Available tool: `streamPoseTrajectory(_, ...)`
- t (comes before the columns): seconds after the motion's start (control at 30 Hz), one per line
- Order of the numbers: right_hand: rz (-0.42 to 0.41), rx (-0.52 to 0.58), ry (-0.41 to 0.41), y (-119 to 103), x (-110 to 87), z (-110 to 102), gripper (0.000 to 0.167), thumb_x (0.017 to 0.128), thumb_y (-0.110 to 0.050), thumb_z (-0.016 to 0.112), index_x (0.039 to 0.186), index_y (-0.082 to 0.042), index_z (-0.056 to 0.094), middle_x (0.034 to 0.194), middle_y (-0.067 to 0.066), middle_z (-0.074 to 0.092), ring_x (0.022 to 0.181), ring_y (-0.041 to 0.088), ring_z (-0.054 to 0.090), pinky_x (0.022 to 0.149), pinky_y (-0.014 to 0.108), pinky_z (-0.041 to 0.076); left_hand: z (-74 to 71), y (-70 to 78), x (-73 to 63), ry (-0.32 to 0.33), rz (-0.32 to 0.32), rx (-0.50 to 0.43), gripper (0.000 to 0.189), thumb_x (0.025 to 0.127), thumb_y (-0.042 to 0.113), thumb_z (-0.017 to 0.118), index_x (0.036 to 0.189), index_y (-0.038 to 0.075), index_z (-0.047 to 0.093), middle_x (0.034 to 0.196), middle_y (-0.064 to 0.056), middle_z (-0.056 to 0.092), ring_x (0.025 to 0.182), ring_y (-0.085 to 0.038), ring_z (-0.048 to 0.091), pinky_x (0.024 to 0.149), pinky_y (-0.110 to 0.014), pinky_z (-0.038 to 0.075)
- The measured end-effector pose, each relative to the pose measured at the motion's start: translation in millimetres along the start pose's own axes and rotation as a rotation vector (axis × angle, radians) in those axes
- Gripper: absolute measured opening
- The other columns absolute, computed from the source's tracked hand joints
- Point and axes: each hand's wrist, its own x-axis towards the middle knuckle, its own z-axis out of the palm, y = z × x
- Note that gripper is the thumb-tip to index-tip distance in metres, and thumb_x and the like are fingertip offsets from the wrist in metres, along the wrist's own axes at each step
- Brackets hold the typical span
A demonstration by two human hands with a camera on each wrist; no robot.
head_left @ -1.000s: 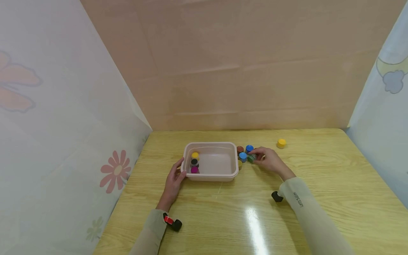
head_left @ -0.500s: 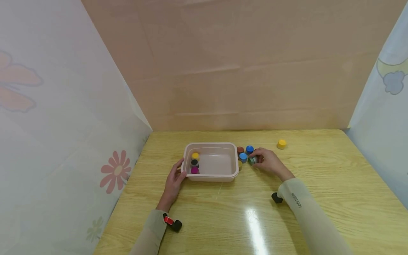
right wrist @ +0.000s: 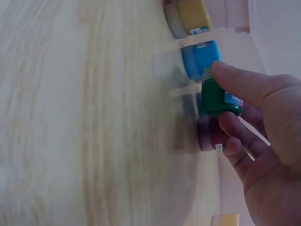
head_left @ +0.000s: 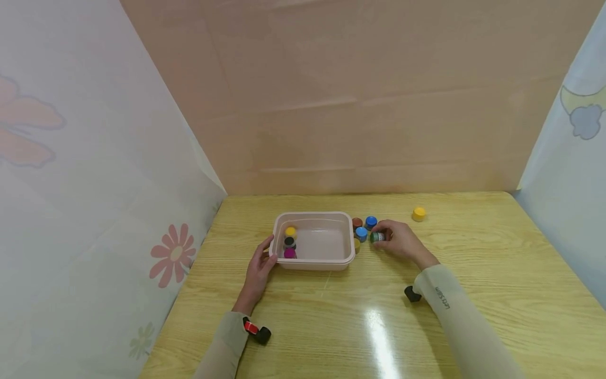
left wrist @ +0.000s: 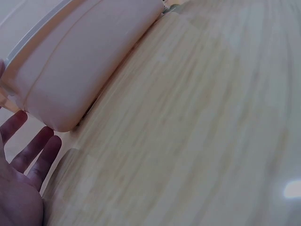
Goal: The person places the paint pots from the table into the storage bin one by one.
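Label (head_left: 381, 237) now shows on the small green jar (right wrist: 214, 97), where a second ago mostly its green end faced the head camera; the right hand (head_left: 402, 241) has turned it in place, just to the right of the pale pink plastic tub (head_left: 314, 266). Thumb and curled fingers pinch the jar between them; whether it is clear of the wooden table (head_left: 322, 321) I cannot tell. As it is outside the tub, I judge the change to be one of orientation only, with the tub's contents unaltered: a yellow jar (head_left: 291, 231), a black jar (head_left: 289, 241) and a magenta jar (head_left: 290, 253) lined up along its left side. At the tub's left near corner the left hand (head_left: 256, 271) has stayed put, fingers nearly straight and spread against the wall, thumb at the rim. Just off the tub's right wall are a brown jar (head_left: 357, 223) and an ochre jar (head_left: 357, 245); slightly farther right, a light blue jar (head_left: 361, 233), a dark blue jar (head_left: 371, 221) and a dark red jar (right wrist: 211, 133).
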Motion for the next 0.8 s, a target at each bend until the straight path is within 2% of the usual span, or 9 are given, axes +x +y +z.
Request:
streamPoseTrajectory(0.23,0.023,0.017,0.035,-7.7,1.8,-5.9,0.04,0.091,-0.018,0.081,0.127,-0.007,0.07,0.122,0.013,0.069,0.093,0.023,0.06,0.077,0.031,0.052,-1.1,-1.3,0.5,0.007,-0.003,-0.002,0.053,0.108,0.017,0.055,0.159,0.021,0.041,0.164,-0.007,0.04,0.137,-0.036,0.052,0.102,-0.016,0.046)
streamPoseTrajectory(0.47,0.01,0.046,0.068,-21.0,1.4,-11.2,0.043,0.094,-0.019,0.078,0.133,-0.004,0.067,0.114,0.015,0.066,0.086,0.021,0.061,0.072,0.026,0.053,-1.6,-2.7,0.6,-0.001,0.007,0.003,0.053,0.108,0.018,0.055,0.159,0.021,0.04,0.164,-0.008,0.039,0.136,-0.037,0.052,0.103,-0.018,0.047)
streamPoseTrajectory(0.63,0.015,0.059,0.036,-30.7,1.5,-16.5,0.047,0.097,-0.019,0.075,0.139,-0.004,0.063,0.121,0.018,0.064,0.088,0.022,0.062,0.073,0.026,0.054,-1.3,-2.8,1.1,-0.006,0.022,-0.003,0.053,0.108,0.016,0.054,0.159,0.019,0.04,0.164,-0.008,0.039,0.135,-0.038,0.052,0.102,-0.018,0.048)
streamPoseTrajectory(0.8,0.034,0.086,0.02,-37.5,0.5,-18.5,0.043,0.098,-0.02,0.074,0.137,-0.004,0.064,0.124,0.02,0.062,0.095,0.027,0.066,0.078,0.031,0.057,-1.0,-1.5,0.9,-0.007,0.02,-0.011,0.053,0.108,0.015,0.054,0.159,0.019,0.04,0.164,-0.009,0.039,0.136,-0.038,0.052,0.101,-0.016,0.047)
